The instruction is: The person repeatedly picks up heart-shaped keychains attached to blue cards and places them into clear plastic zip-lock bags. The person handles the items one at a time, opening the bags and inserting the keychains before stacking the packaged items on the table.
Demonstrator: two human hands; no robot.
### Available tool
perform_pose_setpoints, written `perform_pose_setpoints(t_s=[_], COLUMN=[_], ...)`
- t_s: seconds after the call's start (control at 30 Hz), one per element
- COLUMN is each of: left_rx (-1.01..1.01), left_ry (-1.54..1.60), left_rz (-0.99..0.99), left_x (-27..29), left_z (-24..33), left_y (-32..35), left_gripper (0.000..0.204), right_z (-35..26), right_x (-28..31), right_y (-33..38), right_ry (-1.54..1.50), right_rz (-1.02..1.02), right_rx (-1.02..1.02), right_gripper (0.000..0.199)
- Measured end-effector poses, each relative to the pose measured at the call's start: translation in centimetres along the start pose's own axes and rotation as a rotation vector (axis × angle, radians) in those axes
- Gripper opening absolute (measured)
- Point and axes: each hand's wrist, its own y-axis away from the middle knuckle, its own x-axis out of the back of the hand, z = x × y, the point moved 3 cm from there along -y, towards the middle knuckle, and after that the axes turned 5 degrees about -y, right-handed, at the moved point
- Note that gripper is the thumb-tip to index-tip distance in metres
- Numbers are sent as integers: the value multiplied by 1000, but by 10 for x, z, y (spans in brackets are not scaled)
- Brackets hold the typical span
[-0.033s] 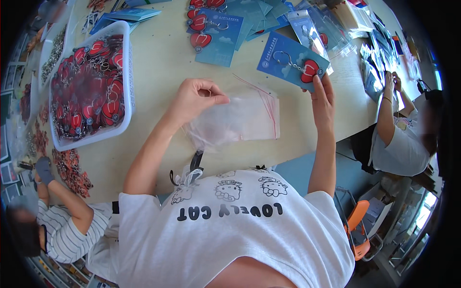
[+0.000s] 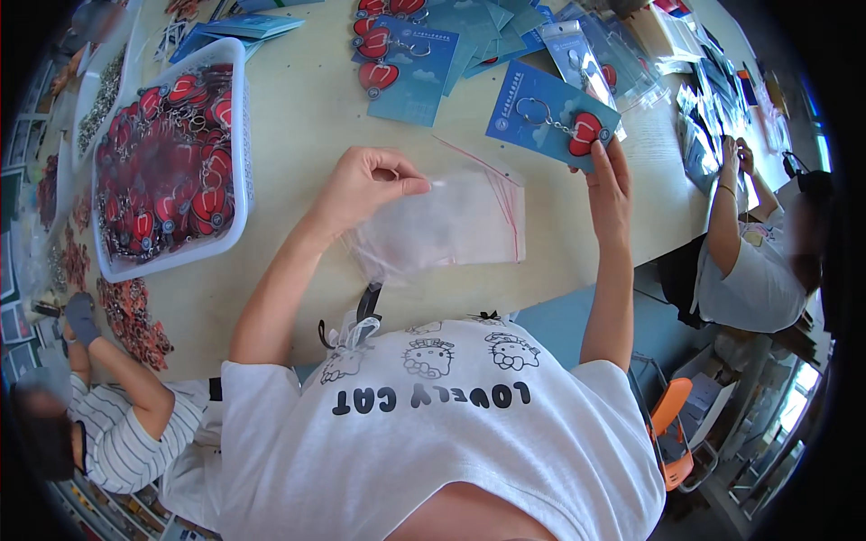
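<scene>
With the left hand point(image 2: 365, 185) pinching the clear zip bag point(image 2: 446, 225) on the bench point(image 2: 298, 117), its mouth should gape toward the right hand point(image 2: 612, 176) gripping the blue keychain card point(image 2: 552, 117).

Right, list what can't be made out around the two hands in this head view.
- Clear zip bag: whether its mouth is open under the left hand; the film is too see-through.
- Blue card with red keychain: its lower corner, covered by the right hand.
- White basket: single red keychains, blurred together.
- Packets at the top right: bent by the fisheye rim.
</scene>
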Motion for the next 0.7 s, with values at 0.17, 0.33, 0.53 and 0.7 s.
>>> perform_pose_setpoints(t_s=[0.17, 0.33, 0.53, 0.7], left_rx=[-4, -106, -69, 53], left_ry=[10, -347, -274, -17], left_rz=[-57, 126, 78, 32], left_x=[3, 9, 18, 18], left_z=[2, 17, 12, 17], left_y=[0, 3, 2, 1], left_gripper=[9, 11, 7, 7], right_z=[-17, -7, -9, -12], right_x=[-9, -2, -4, -12], right_y=[-15, -18, -20, -24], right_ry=[145, 197, 86, 107], right_rz=[-140, -160, -51, -182], right_rx=[22, -12, -8, 2], right_gripper=[32, 32, 33, 33])
